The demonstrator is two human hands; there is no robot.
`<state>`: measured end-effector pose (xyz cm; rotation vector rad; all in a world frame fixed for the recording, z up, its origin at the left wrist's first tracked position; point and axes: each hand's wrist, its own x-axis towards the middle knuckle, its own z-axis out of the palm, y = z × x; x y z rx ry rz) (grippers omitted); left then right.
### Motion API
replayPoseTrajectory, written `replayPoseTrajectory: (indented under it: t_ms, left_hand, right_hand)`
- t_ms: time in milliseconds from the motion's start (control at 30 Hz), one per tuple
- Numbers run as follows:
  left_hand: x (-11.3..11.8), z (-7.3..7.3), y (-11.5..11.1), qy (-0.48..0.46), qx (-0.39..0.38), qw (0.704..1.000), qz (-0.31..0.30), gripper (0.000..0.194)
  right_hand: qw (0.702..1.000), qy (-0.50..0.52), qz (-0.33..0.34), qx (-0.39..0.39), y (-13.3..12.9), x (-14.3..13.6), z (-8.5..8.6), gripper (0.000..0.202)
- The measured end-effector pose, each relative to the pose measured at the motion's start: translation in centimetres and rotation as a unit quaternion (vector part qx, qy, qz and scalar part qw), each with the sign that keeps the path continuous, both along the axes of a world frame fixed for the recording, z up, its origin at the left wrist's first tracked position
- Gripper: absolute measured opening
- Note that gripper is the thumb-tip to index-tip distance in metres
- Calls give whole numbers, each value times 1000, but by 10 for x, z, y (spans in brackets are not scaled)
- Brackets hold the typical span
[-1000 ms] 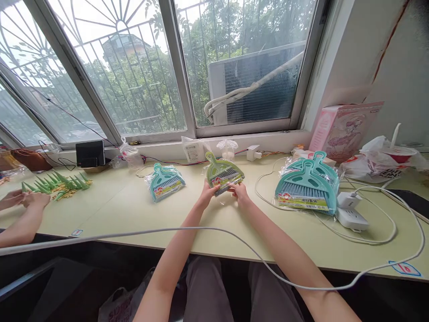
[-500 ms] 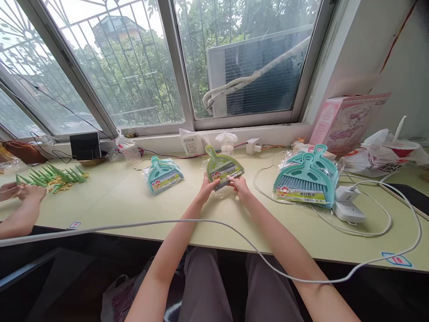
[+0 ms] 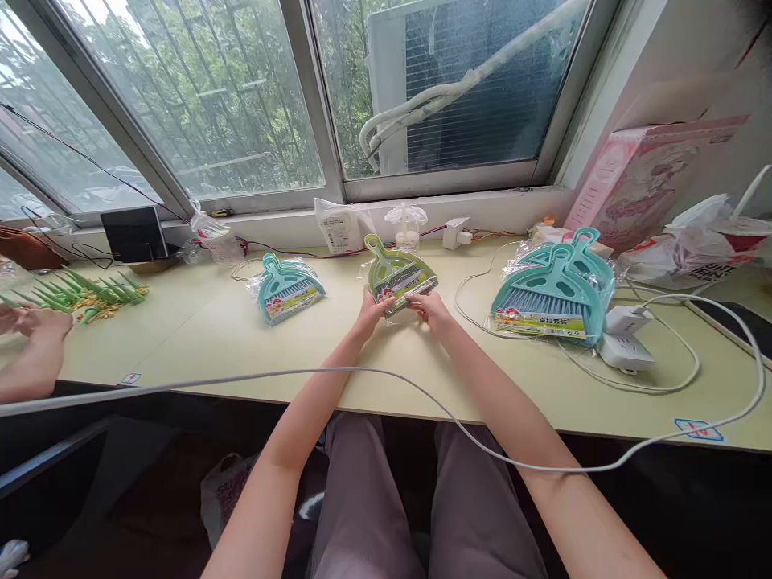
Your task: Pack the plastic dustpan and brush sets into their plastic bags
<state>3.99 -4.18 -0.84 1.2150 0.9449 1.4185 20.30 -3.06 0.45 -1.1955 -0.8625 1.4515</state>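
Observation:
A small green dustpan and brush set in clear plastic wrap is tilted upright over the middle of the table. My left hand grips its lower left edge, thumb on the front. On its lower right edge, my right hand pinches the wrap and label. A wrapped teal dustpan set lies to the left. Further right, wrapped teal dustpan sets overlap in a pile.
Another person's hands are at green pointed pieces at far left. A white cable crosses above my forearms. A power adapter, plastic cup and pink box stand on the table.
The view has tilted down, so the table and its objects appear higher. Both my hands keep hold of the green set, with little change in grip.

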Motion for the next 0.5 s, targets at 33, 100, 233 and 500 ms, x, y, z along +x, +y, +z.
replayPoseTrajectory:
  t_ms: [33, 100, 233, 500]
  left_hand:
    - [0, 0, 0, 9, 1, 1000, 3, 80]
    - [0, 1, 0, 22, -9, 1000, 13, 79]
    - [3, 3, -2, 23, -44, 999, 10, 80]
    - [4, 2, -3, 41, -64, 997, -14, 79]
  right_hand:
    - [1000, 4, -6, -4, -1, -1, 0, 28]
    - [1000, 10, -20, -6, -3, -4, 0, 29]
    - [998, 27, -61, -6, -6, -6, 2, 29]
    - [995, 45, -92, -11, -10, -8, 5, 30]
